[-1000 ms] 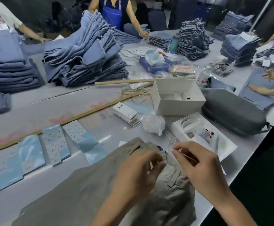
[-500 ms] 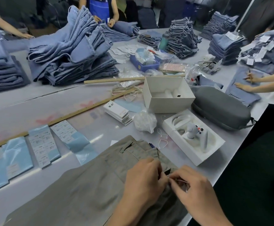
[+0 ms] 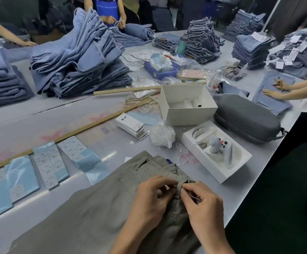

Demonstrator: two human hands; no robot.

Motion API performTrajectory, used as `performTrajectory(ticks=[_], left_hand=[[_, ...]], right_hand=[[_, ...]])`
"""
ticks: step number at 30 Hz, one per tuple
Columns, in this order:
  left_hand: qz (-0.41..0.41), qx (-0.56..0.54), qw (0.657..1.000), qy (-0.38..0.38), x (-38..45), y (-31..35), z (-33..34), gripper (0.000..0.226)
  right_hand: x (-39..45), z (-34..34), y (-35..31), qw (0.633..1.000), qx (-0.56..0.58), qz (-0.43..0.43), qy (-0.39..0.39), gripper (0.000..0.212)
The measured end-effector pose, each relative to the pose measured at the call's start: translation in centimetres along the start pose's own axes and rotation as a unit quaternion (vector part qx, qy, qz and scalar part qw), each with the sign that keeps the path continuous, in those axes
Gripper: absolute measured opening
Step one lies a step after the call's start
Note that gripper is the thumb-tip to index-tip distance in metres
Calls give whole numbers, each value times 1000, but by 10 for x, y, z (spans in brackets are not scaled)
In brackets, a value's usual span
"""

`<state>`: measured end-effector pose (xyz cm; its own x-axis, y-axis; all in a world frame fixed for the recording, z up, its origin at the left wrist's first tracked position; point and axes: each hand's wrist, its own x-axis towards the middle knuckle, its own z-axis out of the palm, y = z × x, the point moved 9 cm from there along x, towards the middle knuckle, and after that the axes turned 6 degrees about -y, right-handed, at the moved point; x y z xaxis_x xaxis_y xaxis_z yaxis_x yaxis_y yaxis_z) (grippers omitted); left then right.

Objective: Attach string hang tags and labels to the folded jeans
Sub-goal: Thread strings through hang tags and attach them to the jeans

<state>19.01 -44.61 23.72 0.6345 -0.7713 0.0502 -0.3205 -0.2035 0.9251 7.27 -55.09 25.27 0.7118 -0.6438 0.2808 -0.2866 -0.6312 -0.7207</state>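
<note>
**Threading a hang-tag string through the belt loop**

At nine o'clock on the worktop (image 3: 30,123) lie the label sheets (image 3: 49,167) on blue backing, untouched. The folded grey-green jeans (image 3: 97,208) fill the six o'clock area, waistband towards the camera's right.

At the waistband the left hand (image 3: 149,200) has its fingers curled, pinching the fabric just beside a belt loop (image 3: 180,187). Touching it from the other side, the right hand (image 3: 204,208) pinches a thin pale string (image 3: 194,197) between thumb and forefinger, its tip at the loop.

The step in hand looks like passing the string under the belt loop; whether it is already through cannot be told. The next move likely calls for drawing the end out on the left side, then fetching a card from the stack of hang tags (image 3: 132,125) at twelve o'clock, beyond the jeans. Spare string loops (image 3: 182,156) lie at one o'clock, beside a white tray (image 3: 222,173).
</note>
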Motion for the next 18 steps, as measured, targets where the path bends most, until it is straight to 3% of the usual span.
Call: performTrajectory(ticks=[4,7,11,18], left_hand=[[21,-37,998,45,-3,3,-6,17],[-2,-116,990,81,-6,0,-16,20],[7,-349,927,135,-9,1,-46,8],[26,-483,863,144,0,4,-69,8]], right_hand=[[2,-3,-5,999,-3,-9,-33,16],[6,-21,-21,996,-41,-68,-38,13],[11,-64,-22,994,-3,-102,37,15],[1,-61,-9,996,14,-86,21,16]])
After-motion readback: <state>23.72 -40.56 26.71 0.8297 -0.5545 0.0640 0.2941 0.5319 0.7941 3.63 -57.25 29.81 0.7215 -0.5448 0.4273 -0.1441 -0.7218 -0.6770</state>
